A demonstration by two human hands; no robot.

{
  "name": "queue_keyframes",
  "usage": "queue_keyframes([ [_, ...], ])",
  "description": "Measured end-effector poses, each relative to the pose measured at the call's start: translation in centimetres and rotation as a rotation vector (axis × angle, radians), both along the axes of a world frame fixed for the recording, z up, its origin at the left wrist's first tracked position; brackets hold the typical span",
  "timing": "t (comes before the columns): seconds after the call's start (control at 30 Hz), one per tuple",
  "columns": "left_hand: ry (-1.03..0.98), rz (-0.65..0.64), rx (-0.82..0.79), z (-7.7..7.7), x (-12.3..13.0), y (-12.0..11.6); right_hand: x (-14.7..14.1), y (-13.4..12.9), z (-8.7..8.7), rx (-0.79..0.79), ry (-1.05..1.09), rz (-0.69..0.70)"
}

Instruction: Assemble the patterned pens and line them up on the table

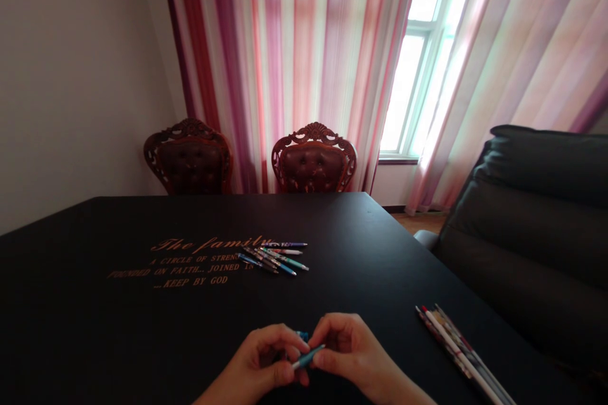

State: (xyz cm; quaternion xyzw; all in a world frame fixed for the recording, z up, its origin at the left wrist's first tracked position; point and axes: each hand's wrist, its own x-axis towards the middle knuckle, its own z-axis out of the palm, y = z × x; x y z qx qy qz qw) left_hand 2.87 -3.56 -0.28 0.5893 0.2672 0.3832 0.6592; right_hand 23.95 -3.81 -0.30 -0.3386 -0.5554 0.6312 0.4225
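Blue pen point(308, 357) pinched btwn left hand point(263, 354) & right hand point(344, 345), fingers curled, mid-barrel hidden; pen bundle point(456, 345) at 3 o'clock, loose pens point(273, 258) at 12.

A blue pen point(308, 357) between the left hand point(266, 357) and right hand point(344, 345), above a black tabletop point(361, 266).

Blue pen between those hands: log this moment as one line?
left hand: holds blue plastic pen | right hand: holds same pen | black table: coloured pens
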Motion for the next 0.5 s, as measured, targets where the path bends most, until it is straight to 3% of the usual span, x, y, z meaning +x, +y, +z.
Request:
queue_keyframes([
  [0.23,-0.018,-0.069,-0.018,-0.4,-0.2,-0.4,-0.4,-0.1,-0.6,-0.048,-0.055,0.01],
  [0.5,-0.08,-0.103,-0.055,-1.5,-0.3,-0.4,-0.7,-0.4,0.0,0.002,-0.091,0.0],
])
